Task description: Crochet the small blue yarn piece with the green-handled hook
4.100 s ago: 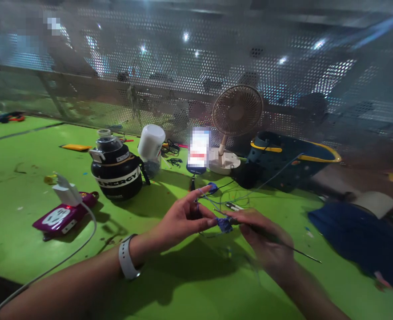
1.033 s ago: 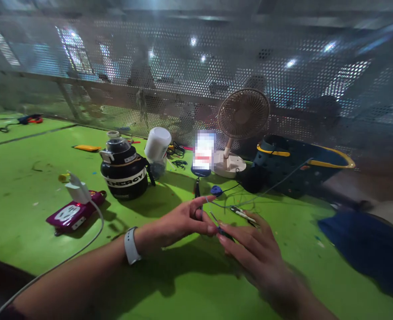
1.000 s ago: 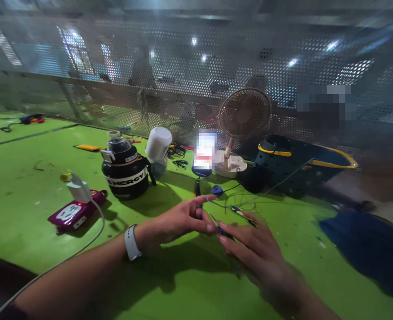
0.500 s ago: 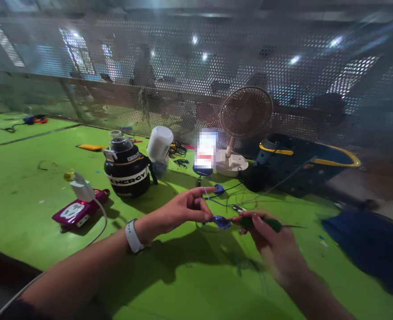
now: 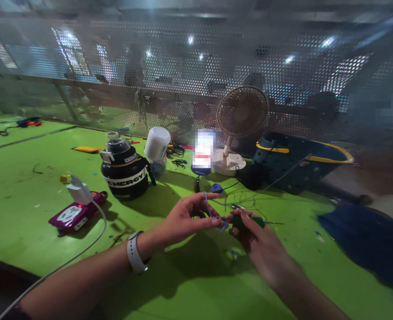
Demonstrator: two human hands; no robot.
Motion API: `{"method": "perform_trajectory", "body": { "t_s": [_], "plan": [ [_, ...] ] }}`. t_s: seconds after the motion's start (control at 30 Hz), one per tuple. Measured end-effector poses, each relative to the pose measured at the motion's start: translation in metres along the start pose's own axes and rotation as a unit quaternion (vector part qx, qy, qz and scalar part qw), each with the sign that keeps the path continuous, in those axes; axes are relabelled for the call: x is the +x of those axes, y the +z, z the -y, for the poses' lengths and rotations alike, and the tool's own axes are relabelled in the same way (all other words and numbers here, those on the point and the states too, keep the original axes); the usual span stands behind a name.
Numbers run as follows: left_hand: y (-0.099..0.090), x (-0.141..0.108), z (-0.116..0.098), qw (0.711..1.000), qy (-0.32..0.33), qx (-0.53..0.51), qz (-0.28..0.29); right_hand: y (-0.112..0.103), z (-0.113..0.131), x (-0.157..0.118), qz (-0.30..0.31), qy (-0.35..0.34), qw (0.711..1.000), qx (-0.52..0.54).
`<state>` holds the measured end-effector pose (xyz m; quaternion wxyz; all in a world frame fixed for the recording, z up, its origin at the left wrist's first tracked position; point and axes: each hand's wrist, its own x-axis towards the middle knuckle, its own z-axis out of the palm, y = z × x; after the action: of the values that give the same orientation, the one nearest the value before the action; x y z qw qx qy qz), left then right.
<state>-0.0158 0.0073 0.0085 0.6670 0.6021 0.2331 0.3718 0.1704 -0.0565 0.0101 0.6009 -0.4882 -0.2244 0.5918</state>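
Note:
A small blue yarn piece [image 5: 224, 225] is pinched between the thumb and fingers of my left hand [image 5: 191, 215], with a light blue strand [image 5: 207, 203] looped over its raised index finger. My right hand [image 5: 258, 242] grips the green handle [image 5: 254, 220] of a thin metal tool; its shaft sticks out to the right and its other end meets the yarn piece. How the tool's tip sits in the yarn is too small to tell. Beyond my left fingertips a round blue yarn piece [image 5: 216, 189] lies on the green table [image 5: 170, 284].
A lit phone [image 5: 203, 151] stands before a fan [image 5: 242, 111]. To the left are a black jug [image 5: 125, 175], a white bottle [image 5: 157, 143] and a purple power strip [image 5: 73, 215] with a white cable. A dark basket [image 5: 303, 164] and navy cloth [image 5: 356, 242] lie right.
My hands have drawn closer together, the right one moving left with the green-handled tool. The small yarn piece is now more covered by my left fingers. The whole view has shifted slightly.

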Motion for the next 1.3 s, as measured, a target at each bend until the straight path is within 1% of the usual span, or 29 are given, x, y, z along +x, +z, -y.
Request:
{"method": "perform_trajectory", "body": {
  "t_s": [0.07,0.13,0.23,0.37,0.43,0.53,0.67,0.77,0.87,1.0,1.2,1.3],
  "plan": [
    [0.002,0.001,0.004,0.999,-0.005,-0.043,-0.017,-0.001,-0.001,-0.001,0.007,-0.017,1.000,-0.009],
    [0.004,0.001,0.005,0.996,-0.013,-0.090,-0.018,-0.003,-0.003,-0.002,0.025,-0.032,0.999,-0.022],
    [0.007,0.000,0.004,0.991,-0.034,-0.130,-0.017,-0.009,-0.008,-0.002,0.044,-0.075,0.993,-0.082],
    [0.010,-0.001,0.001,0.986,-0.054,-0.156,-0.021,-0.016,-0.012,-0.002,0.049,-0.161,0.964,-0.205],
    [0.011,-0.002,0.001,0.986,-0.049,-0.161,-0.017,-0.017,-0.013,-0.001,0.056,-0.182,0.956,-0.225],
    [0.011,-0.002,0.003,0.990,-0.033,-0.138,-0.010,-0.017,-0.013,0.002,0.062,-0.167,0.962,-0.205],
    [0.008,-0.002,0.006,0.999,-0.004,-0.048,-0.002,-0.013,-0.010,0.003,0.078,-0.160,0.972,-0.154],
    [0.006,-0.001,0.006,1.000,0.008,-0.011,-0.011,-0.010,-0.006,0.003,0.075,-0.153,0.978,-0.120],
    [0.007,-0.002,0.003,1.000,-0.001,-0.011,-0.022,-0.008,-0.005,0.003,0.077,-0.142,0.983,-0.090],
    [0.009,-0.003,-0.001,0.999,-0.021,-0.039,-0.022,-0.007,-0.003,0.001,0.080,-0.149,0.983,-0.071],
    [0.008,-0.003,0.004,0.998,0.032,-0.021,-0.045,-0.005,-0.002,-0.002,0.082,-0.147,0.983,-0.072],
    [0.008,-0.004,0.005,0.998,0.035,-0.026,-0.055,-0.006,-0.003,-0.002,0.073,-0.138,0.985,-0.072]
  ]
}}
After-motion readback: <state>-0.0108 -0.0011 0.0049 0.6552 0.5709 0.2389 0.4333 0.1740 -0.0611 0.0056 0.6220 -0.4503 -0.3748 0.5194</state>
